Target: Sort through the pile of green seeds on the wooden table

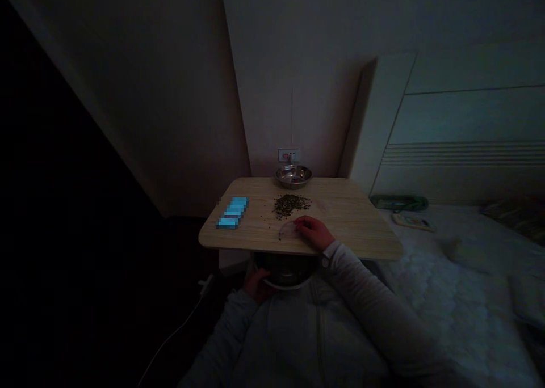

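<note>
My right hand [315, 233] is over the front part of a small wooden table [349, 212], fingers closed at the edge of a thin, clear, rounded piece [288, 229] that looks like plastic. Just beyond it, a loose pile of small dark grains or seeds [290, 205] is spread on the tabletop, with a few strays around it. Below the table's front edge, my left hand [258, 286] grips the rim of a large metal bowl [289, 281] at my lap. The table hides the far part of this bowl, and its contents are too dark to make out.
A shallow metal bowl [293, 177] stands at the table's back edge, below a wall socket [289, 155]. On the left lies a blurred-out bright blue screen [233, 213]. A bed [451, 286] is on the right; a white cable [170, 336] runs down at lower left.
</note>
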Motion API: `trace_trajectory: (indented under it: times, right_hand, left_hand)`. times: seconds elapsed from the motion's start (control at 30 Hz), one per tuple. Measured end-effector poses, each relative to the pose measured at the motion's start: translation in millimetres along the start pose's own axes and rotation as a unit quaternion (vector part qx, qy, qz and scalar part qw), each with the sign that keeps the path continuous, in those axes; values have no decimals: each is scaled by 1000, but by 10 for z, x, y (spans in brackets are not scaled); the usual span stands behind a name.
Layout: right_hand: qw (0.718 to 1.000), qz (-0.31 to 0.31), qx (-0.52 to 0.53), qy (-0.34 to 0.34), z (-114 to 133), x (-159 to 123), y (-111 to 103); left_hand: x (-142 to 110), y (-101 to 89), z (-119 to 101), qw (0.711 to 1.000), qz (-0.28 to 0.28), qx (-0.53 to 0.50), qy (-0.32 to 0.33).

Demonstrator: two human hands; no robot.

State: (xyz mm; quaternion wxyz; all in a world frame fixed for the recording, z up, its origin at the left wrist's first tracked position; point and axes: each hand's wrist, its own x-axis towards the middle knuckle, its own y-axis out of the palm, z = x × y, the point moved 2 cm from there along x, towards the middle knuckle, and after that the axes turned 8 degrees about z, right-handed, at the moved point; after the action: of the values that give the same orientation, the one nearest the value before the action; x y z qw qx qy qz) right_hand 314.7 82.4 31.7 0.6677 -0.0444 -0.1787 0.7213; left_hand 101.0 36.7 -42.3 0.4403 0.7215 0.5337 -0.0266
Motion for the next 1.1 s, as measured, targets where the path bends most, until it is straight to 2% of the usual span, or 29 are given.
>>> trace_trajectory:
  times: [0.4, 0.57, 0.7, 0.83, 1.1]
  right_hand:
    - [999, 13, 31, 22, 61, -29, 18]
    - [998, 25, 42, 32, 67, -27, 22]
    - [999, 28, 22, 41, 56, -21, 20]
    - [998, 34, 9, 53, 42, -25, 27]
    - [996, 51, 46, 57, 13, -28, 58]
  left_hand:
    - [71, -120, 26, 1000, 0, 6, 1]
    - [58, -90, 17, 1000, 2, -4, -11]
    - [44, -77, 16, 1000, 3, -9, 3]
    - [36, -58, 22, 1000, 24, -5, -3]
    - [-25, 22, -16, 1000, 0, -27, -1]
